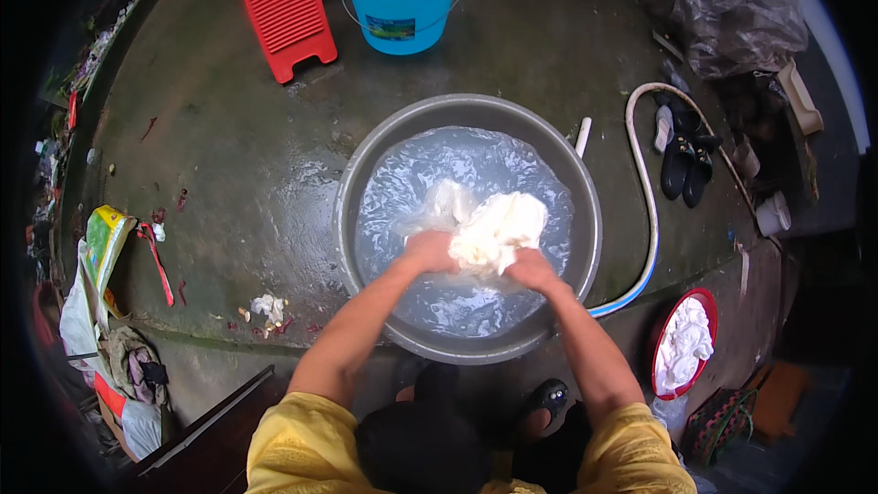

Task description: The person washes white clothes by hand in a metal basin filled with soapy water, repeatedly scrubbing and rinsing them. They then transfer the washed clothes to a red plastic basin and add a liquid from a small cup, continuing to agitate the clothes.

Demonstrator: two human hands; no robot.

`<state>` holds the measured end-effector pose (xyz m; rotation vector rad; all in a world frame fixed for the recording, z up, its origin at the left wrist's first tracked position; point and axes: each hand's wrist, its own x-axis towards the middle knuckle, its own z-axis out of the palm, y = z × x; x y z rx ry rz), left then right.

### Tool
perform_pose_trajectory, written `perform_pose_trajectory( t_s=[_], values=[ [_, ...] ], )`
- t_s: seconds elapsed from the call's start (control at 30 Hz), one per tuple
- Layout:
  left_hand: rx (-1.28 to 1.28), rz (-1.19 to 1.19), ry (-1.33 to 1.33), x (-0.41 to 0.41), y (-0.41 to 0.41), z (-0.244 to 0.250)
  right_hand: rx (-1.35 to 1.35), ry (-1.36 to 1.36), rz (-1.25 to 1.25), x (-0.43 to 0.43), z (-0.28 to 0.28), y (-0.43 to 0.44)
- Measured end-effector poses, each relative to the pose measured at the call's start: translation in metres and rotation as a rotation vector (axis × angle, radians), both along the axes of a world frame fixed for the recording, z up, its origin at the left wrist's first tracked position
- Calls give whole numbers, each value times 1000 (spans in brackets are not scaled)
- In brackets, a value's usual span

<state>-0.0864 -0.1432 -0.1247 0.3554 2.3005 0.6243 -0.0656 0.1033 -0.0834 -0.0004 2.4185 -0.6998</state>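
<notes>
Before me stands a large grey round basin [470, 353] with rippling, cloudy water [473, 158] in it. A bunched wet white cloth [504, 223] rises out of the water near the middle, and part of it spreads below the surface on the left. My left hand [432, 252] grips the cloth's left side at the waterline. On its lower right side, my right hand [531, 269] has hold of the same cloth. The fingers of both hands are partly hidden by the fabric.
Beyond the basin are a red plastic washboard [285, 7] and a blue bucket [405, 14] with a wire handle. A hose [638, 151] curves along the right, near black clogs [686, 165]. White cloth [684, 343] fills a red basin [713, 329] at lower right.
</notes>
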Motion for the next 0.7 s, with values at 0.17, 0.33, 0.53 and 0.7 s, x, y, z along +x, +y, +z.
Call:
perform_pose_trajectory(
  t_s=[0.17, 0.33, 0.53, 0.7],
  values=[
    [248, 230, -35, -18, -31, 78, -743, 247, -548, -30, 125, -6],
    [634, 474, 459, -48, -22, 193, -1050, 650, -563, -39, 241, 2],
    [958, 588, 966, -71, -27, 266, -1193, 717, -413, -66, 265, 32],
    [810, 738, 452, -74, -37, 165, -682, 553, -377, -69, 202, 71]
  ],
)
